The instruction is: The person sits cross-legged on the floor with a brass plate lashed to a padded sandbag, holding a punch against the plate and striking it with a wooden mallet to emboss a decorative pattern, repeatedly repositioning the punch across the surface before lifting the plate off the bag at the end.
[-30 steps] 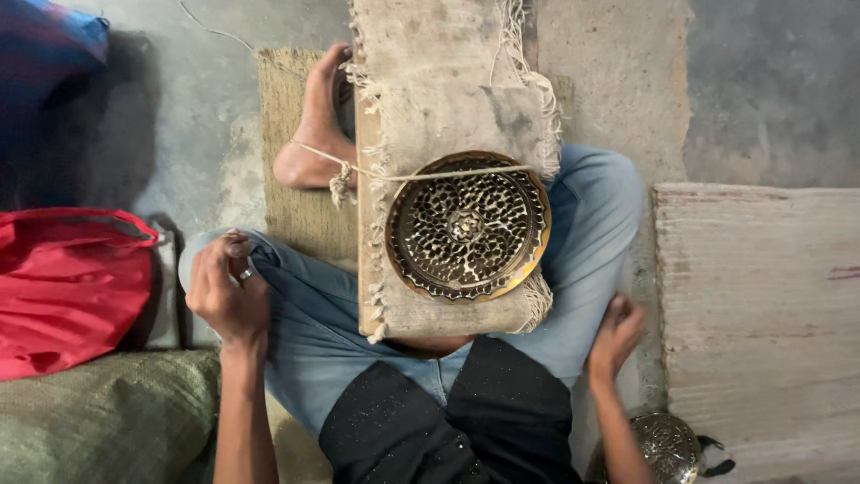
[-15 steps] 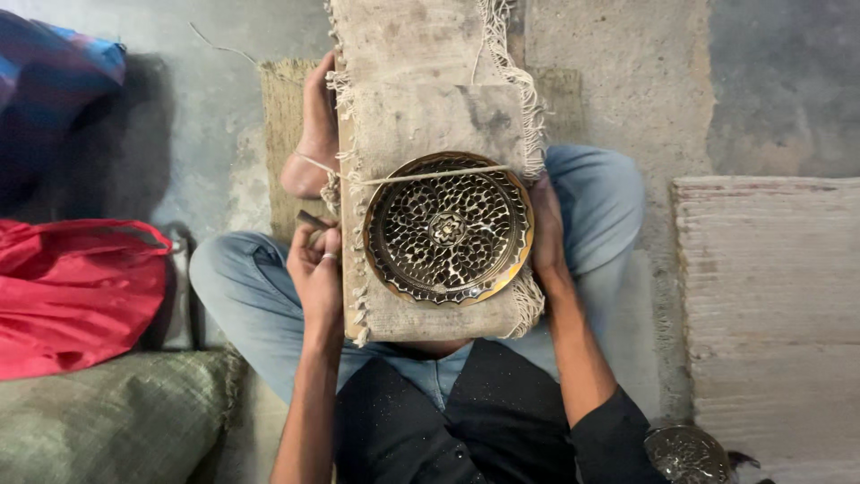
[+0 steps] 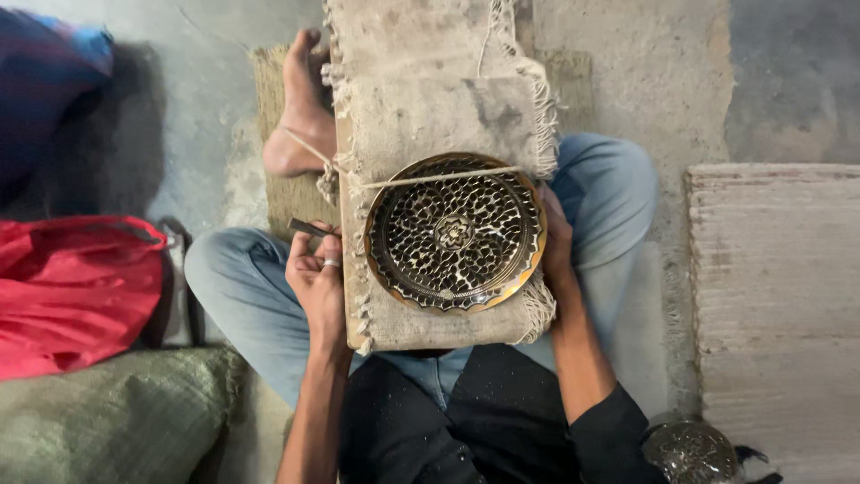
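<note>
A round brass plate (image 3: 455, 233) with dark engraved patterning lies on a cloth-covered board (image 3: 430, 116) across my lap, tied down by a thin string (image 3: 421, 179). My left hand (image 3: 315, 273) sits at the plate's left edge, fingers closed around a small dark metal tool (image 3: 307, 228); a ring shows on one finger. My right hand (image 3: 555, 242) rests against the plate's right rim and steadies it. I sit cross-legged in jeans, my bare foot (image 3: 300, 108) beside the board.
A red bag (image 3: 76, 291) and a green sack (image 3: 116, 417) lie at the left. A pale woven mat (image 3: 775, 296) covers the floor at the right. Another small patterned metal piece (image 3: 692, 453) sits at the bottom right.
Both hands have moved in from my knees to the plate. The left hand has closed in on the plate's left edge with the tool; the right now touches the rim.
</note>
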The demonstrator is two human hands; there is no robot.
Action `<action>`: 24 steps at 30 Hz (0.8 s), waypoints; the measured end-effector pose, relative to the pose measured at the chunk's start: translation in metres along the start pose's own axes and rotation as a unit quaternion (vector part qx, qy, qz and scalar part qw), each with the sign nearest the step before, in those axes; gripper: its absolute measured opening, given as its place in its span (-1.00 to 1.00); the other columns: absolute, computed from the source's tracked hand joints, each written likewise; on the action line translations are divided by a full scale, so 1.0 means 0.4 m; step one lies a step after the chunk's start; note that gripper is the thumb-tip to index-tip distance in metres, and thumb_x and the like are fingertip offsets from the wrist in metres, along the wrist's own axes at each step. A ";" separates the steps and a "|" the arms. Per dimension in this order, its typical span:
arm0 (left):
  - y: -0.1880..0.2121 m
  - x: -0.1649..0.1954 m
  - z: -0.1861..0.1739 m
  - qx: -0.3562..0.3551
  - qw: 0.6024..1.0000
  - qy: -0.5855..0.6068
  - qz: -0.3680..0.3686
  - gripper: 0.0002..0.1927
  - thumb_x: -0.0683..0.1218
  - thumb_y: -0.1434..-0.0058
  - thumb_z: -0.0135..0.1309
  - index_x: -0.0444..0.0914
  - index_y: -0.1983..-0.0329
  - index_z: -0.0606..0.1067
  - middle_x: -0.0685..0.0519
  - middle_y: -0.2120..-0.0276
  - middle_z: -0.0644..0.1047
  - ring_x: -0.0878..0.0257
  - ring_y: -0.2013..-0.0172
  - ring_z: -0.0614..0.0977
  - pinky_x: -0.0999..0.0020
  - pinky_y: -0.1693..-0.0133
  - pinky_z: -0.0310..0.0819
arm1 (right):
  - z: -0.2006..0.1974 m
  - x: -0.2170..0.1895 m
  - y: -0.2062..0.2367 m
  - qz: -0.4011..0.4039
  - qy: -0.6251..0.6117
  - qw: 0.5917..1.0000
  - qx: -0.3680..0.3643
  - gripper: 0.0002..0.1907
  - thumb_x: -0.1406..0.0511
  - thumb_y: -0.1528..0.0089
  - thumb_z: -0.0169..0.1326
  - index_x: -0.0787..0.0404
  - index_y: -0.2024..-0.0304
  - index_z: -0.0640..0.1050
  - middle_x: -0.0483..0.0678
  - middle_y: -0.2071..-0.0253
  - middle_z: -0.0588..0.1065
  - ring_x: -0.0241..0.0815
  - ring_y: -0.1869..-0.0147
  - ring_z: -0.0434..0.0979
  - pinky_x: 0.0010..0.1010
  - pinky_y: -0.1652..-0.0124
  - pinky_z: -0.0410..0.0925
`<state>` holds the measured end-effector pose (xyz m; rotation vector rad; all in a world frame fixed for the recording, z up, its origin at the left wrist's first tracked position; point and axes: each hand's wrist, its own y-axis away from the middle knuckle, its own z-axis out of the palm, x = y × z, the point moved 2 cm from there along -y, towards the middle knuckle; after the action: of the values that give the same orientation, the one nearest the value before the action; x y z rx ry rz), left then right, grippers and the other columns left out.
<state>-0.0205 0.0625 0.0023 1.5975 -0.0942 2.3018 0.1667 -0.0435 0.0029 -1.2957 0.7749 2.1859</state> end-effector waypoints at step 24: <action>0.082 0.027 -0.162 0.048 0.969 -0.144 0.193 -0.86 -0.31 -0.56 0.06 -0.40 -0.09 0.36 -0.16 0.10 0.61 0.23 0.15 0.69 0.33 0.00 0.69 | -0.434 -0.012 0.249 -0.034 0.443 0.863 0.242 -0.70 0.44 -0.34 0.05 0.27 -0.14 0.49 0.07 -0.07 0.50 -0.07 -0.14 0.48 -0.26 -0.09 0.39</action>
<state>-0.0921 0.0498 -0.0072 2.1152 -0.4007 2.3549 0.2115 -0.2342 -0.0384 -1.9703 1.4583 1.1113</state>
